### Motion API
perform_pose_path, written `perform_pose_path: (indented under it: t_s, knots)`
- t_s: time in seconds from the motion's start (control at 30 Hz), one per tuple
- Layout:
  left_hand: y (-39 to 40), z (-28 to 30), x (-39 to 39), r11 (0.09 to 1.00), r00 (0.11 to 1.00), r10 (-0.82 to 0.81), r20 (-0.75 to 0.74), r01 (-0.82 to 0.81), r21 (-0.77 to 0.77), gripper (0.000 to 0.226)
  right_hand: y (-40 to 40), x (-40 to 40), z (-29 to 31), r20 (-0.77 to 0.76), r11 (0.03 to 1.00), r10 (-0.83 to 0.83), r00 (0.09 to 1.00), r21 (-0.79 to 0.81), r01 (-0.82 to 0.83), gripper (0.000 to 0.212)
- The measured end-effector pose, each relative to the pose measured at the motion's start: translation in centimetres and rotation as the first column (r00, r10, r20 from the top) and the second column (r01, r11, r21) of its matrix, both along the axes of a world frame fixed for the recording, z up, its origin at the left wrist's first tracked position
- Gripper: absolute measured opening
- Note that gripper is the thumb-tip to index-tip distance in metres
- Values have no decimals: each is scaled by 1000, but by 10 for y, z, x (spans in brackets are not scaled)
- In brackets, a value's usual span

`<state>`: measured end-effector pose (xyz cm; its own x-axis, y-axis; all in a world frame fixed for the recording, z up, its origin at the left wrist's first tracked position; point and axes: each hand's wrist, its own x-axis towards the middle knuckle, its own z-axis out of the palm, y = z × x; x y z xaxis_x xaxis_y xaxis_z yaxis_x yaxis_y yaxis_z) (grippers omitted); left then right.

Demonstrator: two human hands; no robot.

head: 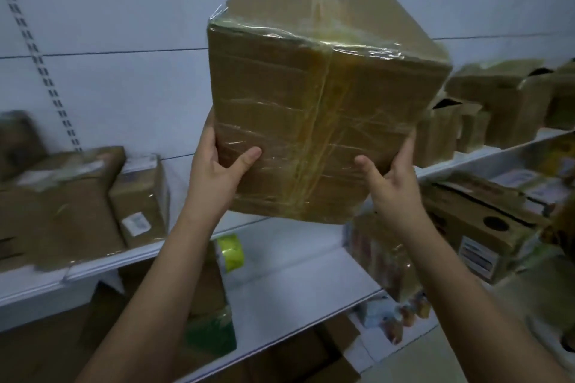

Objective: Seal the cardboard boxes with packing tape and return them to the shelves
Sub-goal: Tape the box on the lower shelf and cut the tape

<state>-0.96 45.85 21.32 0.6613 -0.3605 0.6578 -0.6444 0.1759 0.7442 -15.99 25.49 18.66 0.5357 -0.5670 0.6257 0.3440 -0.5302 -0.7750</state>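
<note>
Brown cardboard fills the middle of the view: a taped box [314, 109], its seams covered in clear packing tape [323, 134], is held up in the air, tilted, in front of the white shelves [280, 277]. What it contains cannot be seen. The left hand [217, 171] grasps its lower left corner, thumb pressed on the near face and fingers round the side. The right hand [392, 177] clasps the lower right corner the same way. Below, a yellow-green tape roll [231, 252] sits on a box on the lower shelf. Farther back, closed boxes [62, 211] stand on the left of the upper shelf, and open-flapped boxes [497, 102] on the right.
</note>
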Motion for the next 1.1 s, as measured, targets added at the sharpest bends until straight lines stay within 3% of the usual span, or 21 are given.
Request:
perform_pose_path:
  t_s: [0.27, 0.5, 0.63, 0.73, 0.8, 0.87, 0.97, 1.03, 1.1]
  knots:
    - [76, -26, 3, 969, 966, 247, -82, -248, -5, 75, 39, 81, -31, -37, 960, 280, 959, 38, -278, 91]
    - [73, -27, 4, 908, 927, 364, 90, -375, 185, 81, 25, 110, -69, -5, 884, 411, 912, 245, -397, 88]
    - [52, -27, 8, 848, 893, 419, 163, -449, 280, 83, 3, 117, -78, -11, 853, 466, 885, 270, -446, 87]
    - [49, -19, 16, 828, 885, 429, 180, -465, 314, 82, -5, 121, -70, -58, 843, 492, 869, 279, -459, 73]
    - [51, -14, 21, 828, 885, 439, 154, -465, 312, 80, -15, 126, -67, -35, 785, 549, 835, 365, -500, 52]
    - [54, -12, 24, 821, 875, 468, 127, -484, 304, 77, -28, 136, -71, -32, 780, 532, 846, 409, -475, 44]
    - [52, -11, 23, 823, 871, 483, 91, -487, 293, 72, -53, 164, -97, -331, 958, 280, 901, 35, -285, 39]
    - [50, -14, 22, 834, 876, 477, 70, -476, 278, 68, -71, 189, -123, -535, 908, 136, 834, -268, -321, 63]
    - [50, -18, 23, 845, 878, 476, 45, -471, 255, 69, -85, 218, -144, -643, 757, -76, 762, -534, -375, 70]
